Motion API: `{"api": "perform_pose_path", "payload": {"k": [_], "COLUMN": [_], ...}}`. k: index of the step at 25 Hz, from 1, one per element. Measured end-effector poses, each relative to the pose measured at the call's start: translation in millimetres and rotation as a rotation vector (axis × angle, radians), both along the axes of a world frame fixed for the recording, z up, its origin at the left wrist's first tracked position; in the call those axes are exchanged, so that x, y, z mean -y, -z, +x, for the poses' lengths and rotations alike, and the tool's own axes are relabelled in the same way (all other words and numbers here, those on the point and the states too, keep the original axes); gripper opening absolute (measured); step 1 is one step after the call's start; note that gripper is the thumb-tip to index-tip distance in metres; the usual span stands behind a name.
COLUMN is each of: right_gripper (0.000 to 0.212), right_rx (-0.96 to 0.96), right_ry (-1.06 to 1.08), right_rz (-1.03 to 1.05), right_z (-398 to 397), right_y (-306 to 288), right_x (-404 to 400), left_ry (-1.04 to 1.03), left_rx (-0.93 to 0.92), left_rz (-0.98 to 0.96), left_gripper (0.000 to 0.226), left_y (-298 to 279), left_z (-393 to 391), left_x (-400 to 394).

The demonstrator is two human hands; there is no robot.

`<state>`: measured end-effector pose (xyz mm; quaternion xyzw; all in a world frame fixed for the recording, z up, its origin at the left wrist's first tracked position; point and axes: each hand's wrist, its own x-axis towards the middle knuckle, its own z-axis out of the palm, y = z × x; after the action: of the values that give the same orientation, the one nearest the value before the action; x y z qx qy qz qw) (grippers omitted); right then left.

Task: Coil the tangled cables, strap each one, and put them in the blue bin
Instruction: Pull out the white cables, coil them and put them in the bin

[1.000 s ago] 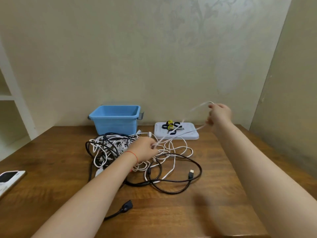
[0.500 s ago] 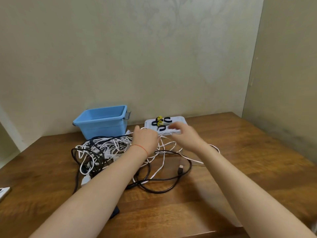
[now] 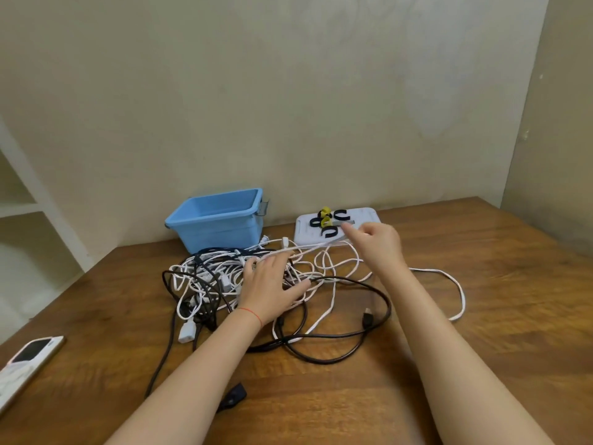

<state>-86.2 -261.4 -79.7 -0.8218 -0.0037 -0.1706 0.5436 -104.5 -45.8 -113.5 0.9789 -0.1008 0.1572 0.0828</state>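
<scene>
The left hand (image 3: 269,285) lies flat, fingers spread, on the tangled cables (image 3: 224,277). The right hand (image 3: 373,244) pinches a white cable (image 3: 308,250) near the blue bin (image 3: 218,226).

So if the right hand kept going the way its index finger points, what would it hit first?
Most likely the straps on the white tray. The right hand, pinching a white cable, points up-left toward them from close by. Depth is unclear, so it could pass just above them.
</scene>
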Motion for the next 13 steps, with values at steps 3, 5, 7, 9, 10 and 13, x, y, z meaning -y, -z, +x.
{"api": "perform_pose_path", "payload": {"k": [3, 5, 7, 9, 10, 13], "right_gripper": [0.05, 0.05, 0.049, 0.044, 0.041, 0.024], "right_rx": [0.042, 0.088, 0.139, 0.144, 0.111, -0.112], "right_ry": [0.151, 0.278, 0.458, 0.611, 0.655, 0.659], "right_rz": [0.145, 0.134, 0.096, 0.026, -0.043, -0.518], "right_z": [8, 10, 11, 12, 13, 17], "right_y": [15, 22, 24, 27, 29, 39], "right_x": [13, 25, 43, 59, 64, 54], "left_ry": [0.023, 0.066, 0.183, 0.305, 0.333, 0.272], "left_rx": [-0.005, 0.001, 0.083, 0.272, 0.393, 0.593], "left_rz": [-0.03, -0.07, -0.164, -0.33, -0.419, -0.547], "left_gripper": [0.053, 0.056, 0.062, 0.048, 0.035, 0.018], "left_y": [0, 7, 14, 19, 21, 16], "left_z": [3, 6, 7, 6, 8, 8], "left_x": [2, 9, 16, 23, 24, 21]}}
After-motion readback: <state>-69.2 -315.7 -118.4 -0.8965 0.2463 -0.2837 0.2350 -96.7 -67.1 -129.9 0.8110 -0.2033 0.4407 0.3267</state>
